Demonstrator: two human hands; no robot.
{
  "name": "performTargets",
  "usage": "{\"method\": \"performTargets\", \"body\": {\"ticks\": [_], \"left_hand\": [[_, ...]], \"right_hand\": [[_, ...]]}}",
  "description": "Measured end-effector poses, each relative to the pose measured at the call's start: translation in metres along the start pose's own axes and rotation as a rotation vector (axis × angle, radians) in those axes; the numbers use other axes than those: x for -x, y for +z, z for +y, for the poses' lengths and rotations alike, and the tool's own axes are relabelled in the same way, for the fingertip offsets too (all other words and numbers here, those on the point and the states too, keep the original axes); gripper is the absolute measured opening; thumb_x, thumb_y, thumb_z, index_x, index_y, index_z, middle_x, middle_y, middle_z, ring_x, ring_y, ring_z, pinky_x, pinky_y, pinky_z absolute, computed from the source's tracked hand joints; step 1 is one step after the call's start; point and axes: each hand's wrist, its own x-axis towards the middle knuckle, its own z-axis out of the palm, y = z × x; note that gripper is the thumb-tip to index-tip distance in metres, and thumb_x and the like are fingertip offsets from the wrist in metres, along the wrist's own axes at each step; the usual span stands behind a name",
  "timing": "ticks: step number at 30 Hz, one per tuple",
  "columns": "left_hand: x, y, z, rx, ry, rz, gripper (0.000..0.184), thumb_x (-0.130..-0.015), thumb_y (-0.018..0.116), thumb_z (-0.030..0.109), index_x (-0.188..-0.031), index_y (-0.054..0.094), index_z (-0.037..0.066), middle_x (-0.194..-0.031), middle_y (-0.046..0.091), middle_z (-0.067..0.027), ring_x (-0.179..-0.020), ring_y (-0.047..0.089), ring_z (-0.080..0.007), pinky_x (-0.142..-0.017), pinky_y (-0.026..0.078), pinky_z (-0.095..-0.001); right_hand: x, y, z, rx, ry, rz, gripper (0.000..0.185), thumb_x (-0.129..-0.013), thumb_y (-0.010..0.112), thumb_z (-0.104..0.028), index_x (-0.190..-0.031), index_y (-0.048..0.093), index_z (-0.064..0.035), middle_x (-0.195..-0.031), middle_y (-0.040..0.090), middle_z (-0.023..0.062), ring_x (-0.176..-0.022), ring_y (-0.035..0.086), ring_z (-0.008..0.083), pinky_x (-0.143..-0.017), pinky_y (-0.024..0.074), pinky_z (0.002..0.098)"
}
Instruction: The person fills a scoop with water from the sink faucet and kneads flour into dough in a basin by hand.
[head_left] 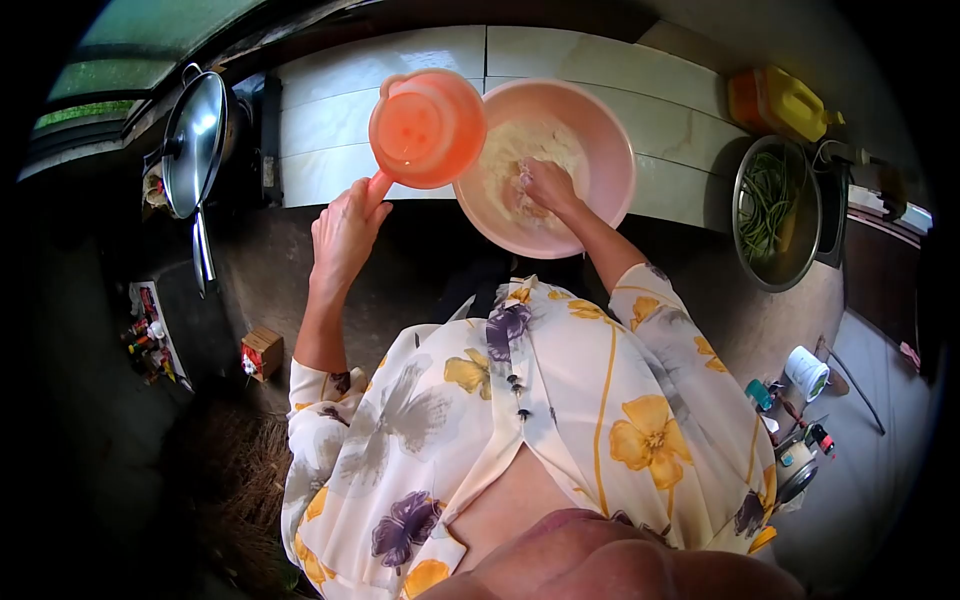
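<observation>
My left hand [345, 232] is wrapped round the handle of an orange-pink plastic dipper [452, 125]. The dipper is held beside the left rim of a pink basin [614, 150], overlapping it in view. Pale flour [548, 138] lies in the basin, looking clumped near the middle. Down in it is my right hand [546, 187], its fingers curled together and coated with flour. The fingertips are partly hidden in the flour. How much liquid the dipper holds, if any, I cannot tell.
White tiles [330, 120] cover the counter. To the left stands a pan with a glass lid [195, 140]. At right are a metal bowl of green beans [768, 205] and a yellow-and-red jug [790, 103]. A small box [262, 354] sits low on the left.
</observation>
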Motion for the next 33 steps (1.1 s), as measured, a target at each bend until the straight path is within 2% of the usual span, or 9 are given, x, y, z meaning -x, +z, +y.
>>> {"method": "performTargets", "body": {"ticks": [6,8,9,11,16,27,29,31,33], "left_hand": [[-0.004,0.001,0.003,-0.03,0.025,0.056,0.036,-0.09,0.073,0.023,-0.117,0.057,0.006,-0.103,0.071,-0.0167,-0.089,0.069,-0.0405,-0.07,0.053,-0.0504],[-0.005,0.0,0.006,-0.038,0.017,0.056,0.036,-0.089,0.073,0.023,-0.117,0.057,0.007,-0.103,0.071,-0.0168,-0.089,0.069,-0.0407,-0.07,0.053,-0.0504],[-0.007,-0.001,0.008,-0.05,-0.018,0.021,0.039,-0.091,0.072,0.025,-0.122,0.058,0.007,-0.105,0.071,-0.0173,-0.093,0.068,-0.0403,-0.073,0.053,-0.05],[-0.008,-0.001,0.009,-0.06,-0.052,-0.014,0.042,-0.092,0.071,0.027,-0.126,0.059,0.007,-0.106,0.071,-0.0179,-0.097,0.068,-0.0399,-0.077,0.053,-0.0495],[-0.009,-0.003,0.014,-0.073,-0.04,0.004,0.044,-0.092,0.071,0.028,-0.128,0.058,0.007,-0.111,0.07,-0.0158,-0.097,0.068,-0.0389,-0.077,0.053,-0.0488],[-0.017,0.006,0.007,-0.046,-0.032,0.088,0.044,-0.091,0.072,0.03,-0.127,0.061,0.007,-0.105,0.072,-0.0176,-0.097,0.068,-0.0401,-0.078,0.053,-0.0483],[-0.018,0.004,0.006,-0.023,-0.044,0.102,0.044,-0.091,0.073,0.031,-0.126,0.062,0.007,-0.104,0.072,-0.0182,-0.098,0.068,-0.0403,-0.079,0.053,-0.0484],[-0.021,-0.001,0.007,0.081,-0.108,0.01,0.044,-0.09,0.073,0.034,-0.123,0.063,0.007,-0.102,0.072,-0.0198,-0.099,0.067,-0.0409,-0.081,0.052,-0.0487],[-0.022,0.004,-0.001,0.125,-0.113,0.013,0.045,-0.089,0.073,0.034,-0.123,0.064,0.006,-0.102,0.071,-0.0206,-0.1,0.067,-0.0412,-0.081,0.052,-0.0486]], "right_hand": [[0.001,0.006,0.007,0.0,-0.027,-0.012,0.02,-0.087,0.059,-0.017,-0.103,0.065,-0.0053,-0.091,0.069,0.0259,-0.091,0.066,0.0465,-0.08,0.0498,0.0561],[0.0,0.008,0.008,0.015,0.003,0.004,0.02,-0.079,0.064,-0.011,-0.098,0.067,-0.0042,-0.088,0.07,0.0254,-0.092,0.068,0.0448,-0.081,0.0518,0.0553],[-0.001,0.009,0.01,0.014,0.003,0.004,0.02,-0.079,0.064,-0.011,-0.098,0.067,-0.0042,-0.088,0.07,0.0254,-0.092,0.068,0.0448,-0.081,0.0518,0.0553],[-0.001,0.011,0.013,0.035,-0.002,-0.016,0.02,-0.087,0.059,-0.016,-0.103,0.066,-0.0067,-0.091,0.069,0.0264,-0.091,0.066,0.0464,-0.079,0.0504,0.0568],[0.0,0.012,0.011,0.06,0.001,-0.003,0.02,-0.087,0.06,-0.016,-0.103,0.066,-0.0074,-0.091,0.069,0.0258,-0.09,0.067,0.0454,-0.079,0.0508,0.0567],[-0.006,0.018,0.014,0.082,0.036,-0.021,0.021,-0.088,0.059,-0.017,-0.105,0.067,-0.0075,-0.091,0.07,0.0238,-0.09,0.068,0.0434,-0.078,0.0515,0.0549],[-0.003,0.011,0.008,0.034,0.078,-0.033,0.019,-0.085,0.061,-0.012,-0.101,0.067,-0.0056,-0.093,0.07,0.0244,-0.094,0.068,0.0436,-0.082,0.0516,0.0543],[-0.003,0.008,0.008,0.001,0.088,-0.037,0.02,-0.085,0.061,-0.013,-0.102,0.067,-0.006,-0.094,0.07,0.0247,-0.094,0.067,0.0437,-0.082,0.0517,0.054],[-0.003,0.007,0.008,-0.03,0.098,-0.041,0.021,-0.085,0.061,-0.014,-0.103,0.068,-0.0064,-0.094,0.07,0.0249,-0.094,0.067,0.0439,-0.083,0.0517,0.0538]]}}
